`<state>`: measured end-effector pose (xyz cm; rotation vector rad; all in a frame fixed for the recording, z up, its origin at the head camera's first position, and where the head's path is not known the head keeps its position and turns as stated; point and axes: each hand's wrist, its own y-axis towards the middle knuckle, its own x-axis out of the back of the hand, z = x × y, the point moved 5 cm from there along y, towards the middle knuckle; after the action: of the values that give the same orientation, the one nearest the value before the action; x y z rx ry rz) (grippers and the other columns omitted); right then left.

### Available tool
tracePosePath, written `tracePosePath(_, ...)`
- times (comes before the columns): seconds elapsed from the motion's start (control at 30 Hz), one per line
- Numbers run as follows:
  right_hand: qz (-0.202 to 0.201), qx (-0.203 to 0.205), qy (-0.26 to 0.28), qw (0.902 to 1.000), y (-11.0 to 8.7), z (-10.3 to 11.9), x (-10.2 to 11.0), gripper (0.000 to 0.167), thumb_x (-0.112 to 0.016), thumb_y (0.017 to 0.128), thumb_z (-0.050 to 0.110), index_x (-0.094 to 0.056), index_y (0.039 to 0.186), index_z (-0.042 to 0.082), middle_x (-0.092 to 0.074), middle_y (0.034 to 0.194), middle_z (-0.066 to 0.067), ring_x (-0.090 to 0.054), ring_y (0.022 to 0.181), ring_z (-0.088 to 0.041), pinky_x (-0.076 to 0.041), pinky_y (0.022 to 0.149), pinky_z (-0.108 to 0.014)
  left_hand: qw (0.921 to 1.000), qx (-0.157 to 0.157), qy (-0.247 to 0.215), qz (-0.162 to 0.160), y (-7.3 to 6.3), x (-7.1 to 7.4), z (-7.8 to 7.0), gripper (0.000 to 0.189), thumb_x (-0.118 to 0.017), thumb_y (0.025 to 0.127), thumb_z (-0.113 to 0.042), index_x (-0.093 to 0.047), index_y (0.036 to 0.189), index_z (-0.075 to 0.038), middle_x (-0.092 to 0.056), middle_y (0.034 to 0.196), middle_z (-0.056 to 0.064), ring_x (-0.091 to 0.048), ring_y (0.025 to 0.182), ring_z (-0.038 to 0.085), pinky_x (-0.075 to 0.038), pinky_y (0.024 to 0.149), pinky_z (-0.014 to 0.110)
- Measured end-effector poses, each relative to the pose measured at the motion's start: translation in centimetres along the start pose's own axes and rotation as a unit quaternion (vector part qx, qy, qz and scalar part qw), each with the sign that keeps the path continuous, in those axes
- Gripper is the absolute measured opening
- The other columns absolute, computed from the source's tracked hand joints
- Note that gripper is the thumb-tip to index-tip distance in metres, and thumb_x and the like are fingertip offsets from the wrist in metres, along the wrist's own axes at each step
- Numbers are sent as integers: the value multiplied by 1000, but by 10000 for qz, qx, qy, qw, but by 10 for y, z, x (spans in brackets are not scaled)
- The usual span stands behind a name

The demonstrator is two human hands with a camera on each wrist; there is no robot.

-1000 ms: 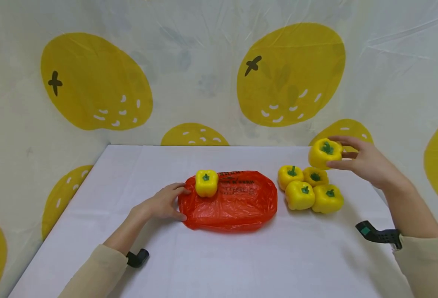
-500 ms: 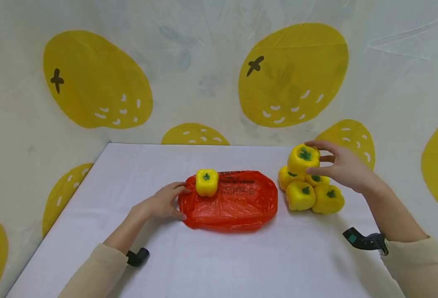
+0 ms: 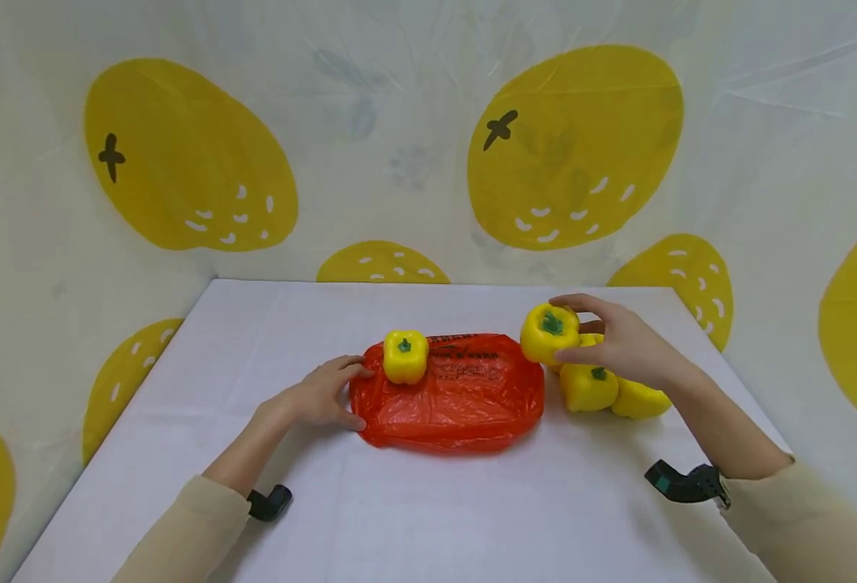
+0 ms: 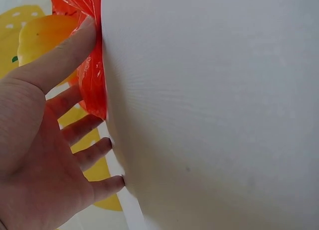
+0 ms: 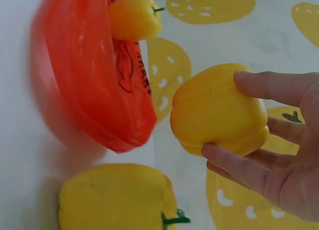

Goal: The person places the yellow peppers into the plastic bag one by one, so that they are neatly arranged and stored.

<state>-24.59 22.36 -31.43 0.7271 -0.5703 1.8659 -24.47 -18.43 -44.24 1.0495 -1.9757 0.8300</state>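
My right hand (image 3: pixel 628 344) holds a yellow bell pepper (image 3: pixel 548 330) with a green stem, raised at the right end of a red plastic bag (image 3: pixel 464 405). In the right wrist view thumb and fingers grip the pepper's sides (image 5: pixel 217 108). The bag bears dark print, and a second yellow bell pepper (image 3: pixel 405 358) sits upright at its left back. My left hand (image 3: pixel 322 395) touches the bag's left end, thumb and fingers spread wide apart. The left wrist view shows the thumb against the red plastic (image 4: pixel 92 85), the other fingers fairly straight.
Right of the bag stands a cluster of yellow bell peppers (image 3: pixel 588 389), partly hidden behind my right hand. A white cloth (image 3: pixel 428 518) covers the table. Curtains (image 3: pixel 384 162) printed with big yellow fruit hang behind and at both sides.
My right hand has carried its pepper left and lower, from above the cluster's back right to the bag's right end. The left hand, bag and the pepper on it have stayed put.
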Motion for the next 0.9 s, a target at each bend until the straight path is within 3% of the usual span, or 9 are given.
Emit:
tracePosePath(0.23, 81, -76, 254, 9996, 7, 1, -22, 77, -84, 87, 33, -42, 148, 12, -48, 149, -13, -50, 132, -43, -55, 96, -52, 10000, 36, 5, -13, 1, -2, 0, 73, -90, 77, -30, -58, 141, -15, -37, 159, 16, -31, 146, 41, -36, 111, 65)
tracePosePath(0.57, 213, 20, 368, 9991, 13, 7, -46, 72, -85, 86, 29, -46, 144, 13, -50, 146, -11, -51, 132, -41, -50, 101, -57, 9999, 109, 23, -26, 2, -3, 2, 74, -91, 76, -30, -58, 141, -15, -37, 159, 16, -31, 146, 41, -38, 110, 65)
tracePosePath(0.9, 354, 34, 557, 9978, 20, 16, -72, 73, -88, 82, 27, -48, 142, 17, -53, 141, -6, -53, 126, -33, -58, 92, -44, 9998, 180, -49, 25, 3, -3, 1, 74, -91, 76, -28, -58, 141, -16, -36, 159, 15, -30, 147, 40, -40, 109, 63)
